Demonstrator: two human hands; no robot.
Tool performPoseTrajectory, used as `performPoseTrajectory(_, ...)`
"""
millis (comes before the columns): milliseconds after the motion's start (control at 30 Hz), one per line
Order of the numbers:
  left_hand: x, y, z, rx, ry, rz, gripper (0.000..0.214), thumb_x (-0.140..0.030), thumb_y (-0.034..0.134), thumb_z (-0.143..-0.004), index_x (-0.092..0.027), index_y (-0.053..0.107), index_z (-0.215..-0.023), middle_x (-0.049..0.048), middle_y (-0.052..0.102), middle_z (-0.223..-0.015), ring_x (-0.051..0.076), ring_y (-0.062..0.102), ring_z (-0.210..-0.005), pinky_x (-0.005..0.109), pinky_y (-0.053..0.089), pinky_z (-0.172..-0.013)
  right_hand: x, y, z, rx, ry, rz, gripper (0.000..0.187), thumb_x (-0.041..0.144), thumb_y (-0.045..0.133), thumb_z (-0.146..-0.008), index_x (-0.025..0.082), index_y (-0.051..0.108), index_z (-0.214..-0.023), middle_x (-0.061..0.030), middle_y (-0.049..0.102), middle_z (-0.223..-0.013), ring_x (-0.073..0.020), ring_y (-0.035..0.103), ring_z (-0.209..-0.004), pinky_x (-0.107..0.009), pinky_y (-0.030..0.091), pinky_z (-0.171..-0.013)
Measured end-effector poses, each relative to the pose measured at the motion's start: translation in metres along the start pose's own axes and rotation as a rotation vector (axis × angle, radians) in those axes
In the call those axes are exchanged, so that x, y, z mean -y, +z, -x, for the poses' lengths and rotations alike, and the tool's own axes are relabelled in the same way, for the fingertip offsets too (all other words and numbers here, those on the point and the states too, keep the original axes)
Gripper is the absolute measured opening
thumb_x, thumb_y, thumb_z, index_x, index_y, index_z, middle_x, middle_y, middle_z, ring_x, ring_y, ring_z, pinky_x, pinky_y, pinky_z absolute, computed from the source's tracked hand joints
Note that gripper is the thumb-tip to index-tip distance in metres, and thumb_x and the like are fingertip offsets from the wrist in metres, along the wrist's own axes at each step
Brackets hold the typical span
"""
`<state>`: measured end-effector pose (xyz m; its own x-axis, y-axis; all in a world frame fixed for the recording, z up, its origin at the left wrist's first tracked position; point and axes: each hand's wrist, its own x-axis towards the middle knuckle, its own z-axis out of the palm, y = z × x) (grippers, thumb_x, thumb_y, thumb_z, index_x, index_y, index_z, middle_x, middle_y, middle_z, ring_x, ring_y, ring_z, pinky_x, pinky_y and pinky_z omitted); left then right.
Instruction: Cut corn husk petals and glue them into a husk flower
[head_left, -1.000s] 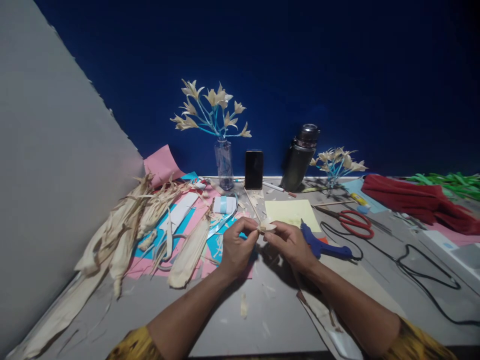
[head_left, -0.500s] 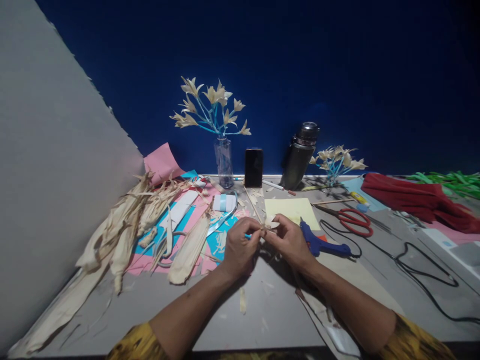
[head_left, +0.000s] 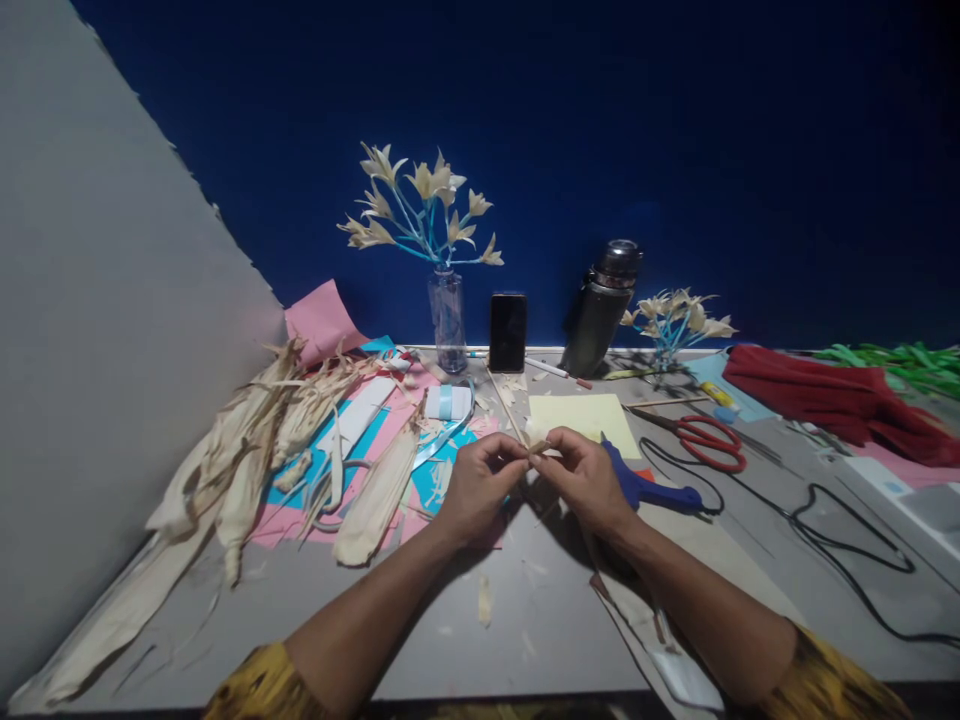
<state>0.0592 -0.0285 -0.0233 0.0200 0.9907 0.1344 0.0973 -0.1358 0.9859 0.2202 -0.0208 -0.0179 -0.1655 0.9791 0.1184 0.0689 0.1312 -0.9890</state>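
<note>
My left hand and my right hand meet above the middle of the grey table. Both pinch a small cream husk flower piece between thumb and fingers. What is under the left palm is hidden. Just right of my right hand lies a blue glue gun. A yellow paper sheet sits right behind the hands. Dried corn husks are piled to the left on pink and blue paper.
At the back stand a bottle of husk flowers, a dark phone, a metal flask and a small flower bunch. Red scissors, a black cable, red cloth and green leaves lie right.
Both hands have shifted slightly away from me and closed tighter together on the husk piece; the pale petal that stuck out earlier is now mostly hidden between the fingers.
</note>
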Motion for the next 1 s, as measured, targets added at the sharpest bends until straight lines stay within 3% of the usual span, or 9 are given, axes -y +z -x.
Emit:
performPoseTrajectory(200, 0.002, 0.000, -0.002, 0.027, -0.121, 0.156, 0.005, -0.017, 0.071, -0.065, -0.018, 0.069, -0.070, -0.0006, 0.065, -0.066, 0.012, 0.057, -0.060, 0.024, 0.045, -0.059, 0.002, 0.001, 0.002, -0.016, 0.000, 0.004, 0.024, 0.040, 0.072, -0.076, 0.018, 0.062, -0.077, 0.0018, 0.059, -0.069, -0.0128, 0.053, -0.058, -0.023, 0.041, -0.055)
performPoseTrajectory(400, 0.001, 0.001, -0.003, 0.014, -0.149, 0.279, 0.006, -0.014, 0.069, -0.062, -0.018, 0.068, -0.067, -0.0016, 0.063, -0.062, 0.012, 0.058, -0.058, 0.024, 0.047, -0.057, 0.003, 0.001, 0.003, 0.000, -0.007, 0.050, 0.012, 0.031, 0.066, -0.075, 0.020, 0.062, -0.077, 0.0025, 0.060, -0.067, -0.0126, 0.052, -0.055, -0.024, 0.040, -0.053)
performPoseTrajectory(567, 0.004, 0.000, -0.004, 0.035, -0.168, 0.324, 0.012, -0.022, 0.077, -0.066, -0.017, 0.067, -0.068, -0.0006, 0.063, -0.060, 0.011, 0.056, -0.055, 0.023, 0.046, -0.056, 0.005, -0.001, 0.004, 0.005, -0.066, 0.068, 0.014, 0.033, 0.062, -0.082, 0.019, 0.065, -0.079, -0.0019, 0.068, -0.076, -0.0175, 0.061, -0.071, -0.028, 0.048, -0.068)
performPoseTrajectory(767, 0.012, 0.000, -0.006, 0.070, -0.215, 0.452, 0.022, -0.030, 0.082, -0.071, -0.016, 0.065, -0.073, 0.0000, 0.065, -0.064, 0.010, 0.056, -0.055, 0.022, 0.046, -0.053, 0.004, -0.001, 0.005, -0.033, -0.068, 0.056, 0.018, 0.031, 0.065, -0.082, 0.019, 0.065, -0.095, -0.0004, 0.066, -0.079, -0.0153, 0.059, -0.068, -0.025, 0.046, -0.062)
performPoseTrajectory(867, 0.012, -0.001, -0.006, 0.071, -0.234, 0.522, 0.024, -0.027, 0.084, -0.069, -0.015, 0.063, -0.072, 0.0010, 0.068, -0.070, 0.010, 0.058, -0.058, 0.022, 0.049, -0.055, 0.002, -0.003, 0.004, -0.028, -0.124, 0.136, 0.015, 0.028, 0.064, -0.082, 0.019, 0.065, -0.093, -0.0009, 0.067, -0.079, -0.0145, 0.057, -0.064, -0.025, 0.045, -0.058)
performPoseTrajectory(1000, 0.011, -0.001, -0.007, 0.083, -0.303, 0.582, 0.025, -0.023, 0.085, -0.065, -0.014, 0.063, -0.073, 0.0018, 0.069, -0.070, 0.009, 0.058, -0.055, 0.021, 0.048, -0.054, -0.003, -0.005, 0.004, -0.046, -0.323, 0.382, 0.011, 0.020, 0.060, -0.085, 0.020, 0.066, -0.094, -0.0028, 0.068, -0.084, -0.0149, 0.058, -0.064, -0.027, 0.045, -0.060)
